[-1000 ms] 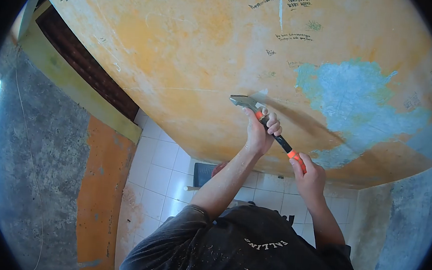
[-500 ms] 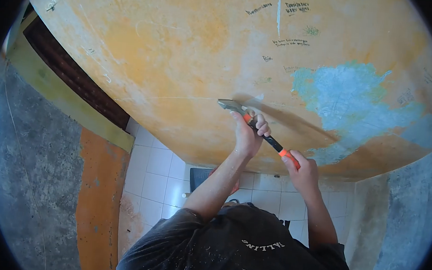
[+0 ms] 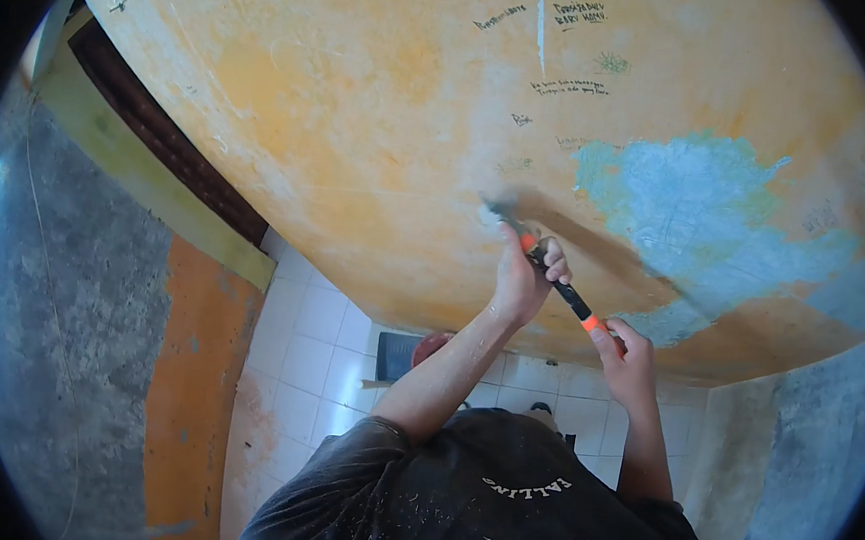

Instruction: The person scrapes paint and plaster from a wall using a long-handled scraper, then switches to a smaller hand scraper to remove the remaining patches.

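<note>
A long scraper (image 3: 573, 300) with a black and orange handle slants up to the left, its metal head at the orange-yellow wall (image 3: 360, 165). Near the head, my left hand (image 3: 528, 277) is wrapped round the tool's neck. My right hand (image 3: 626, 359) grips the orange end of the handle, lower and to the right. The blade's edge is blurred, beside a pale scraped spot. To the right of the tool a light blue patch (image 3: 694, 193) shows on the wall, and the tool's shadow falls between them.
Below the wall lies a white tiled floor (image 3: 311, 362) with a dark tray (image 3: 396, 353) and a red round object (image 3: 433, 347) on it. A dark door frame (image 3: 162, 121) is at the upper left. Grey walls (image 3: 76, 345) stand at both sides.
Both hands and the scraper have shifted right and slightly down in view. The view has moved a little too, and more of the red object shows.
</note>
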Tool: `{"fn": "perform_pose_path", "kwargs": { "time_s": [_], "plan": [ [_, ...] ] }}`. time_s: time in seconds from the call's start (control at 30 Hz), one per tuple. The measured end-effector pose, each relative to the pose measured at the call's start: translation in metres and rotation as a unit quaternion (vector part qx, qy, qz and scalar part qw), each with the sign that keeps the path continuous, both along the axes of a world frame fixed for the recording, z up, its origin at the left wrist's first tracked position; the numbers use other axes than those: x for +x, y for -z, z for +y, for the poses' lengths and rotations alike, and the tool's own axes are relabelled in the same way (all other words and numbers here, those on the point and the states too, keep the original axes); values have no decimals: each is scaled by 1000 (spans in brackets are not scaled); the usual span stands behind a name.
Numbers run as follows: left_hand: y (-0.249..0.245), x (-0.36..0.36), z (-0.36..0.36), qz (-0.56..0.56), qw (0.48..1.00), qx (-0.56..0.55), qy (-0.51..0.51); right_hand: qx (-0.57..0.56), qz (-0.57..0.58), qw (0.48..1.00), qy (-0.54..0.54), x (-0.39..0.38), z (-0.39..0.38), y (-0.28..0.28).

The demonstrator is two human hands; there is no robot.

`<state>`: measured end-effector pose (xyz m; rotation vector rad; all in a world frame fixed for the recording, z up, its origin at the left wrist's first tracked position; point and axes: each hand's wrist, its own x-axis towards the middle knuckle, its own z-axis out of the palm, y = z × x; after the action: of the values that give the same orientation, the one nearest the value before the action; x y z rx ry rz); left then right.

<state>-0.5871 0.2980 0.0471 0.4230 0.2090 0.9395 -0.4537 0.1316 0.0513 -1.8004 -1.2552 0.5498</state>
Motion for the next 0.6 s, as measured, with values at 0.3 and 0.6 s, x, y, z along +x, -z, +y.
{"fn": "perform_pose_path", "kwargs": {
  "time_s": [0.3, 0.6],
  "plan": [
    [16, 100, -41, 36, 999, 23, -14, -63, 191, 979, -28, 107, -35, 27],
    [18, 120, -45, 56, 993, 14, -106, -61, 166, 979, -98, 137, -27, 23]
  ]
}}
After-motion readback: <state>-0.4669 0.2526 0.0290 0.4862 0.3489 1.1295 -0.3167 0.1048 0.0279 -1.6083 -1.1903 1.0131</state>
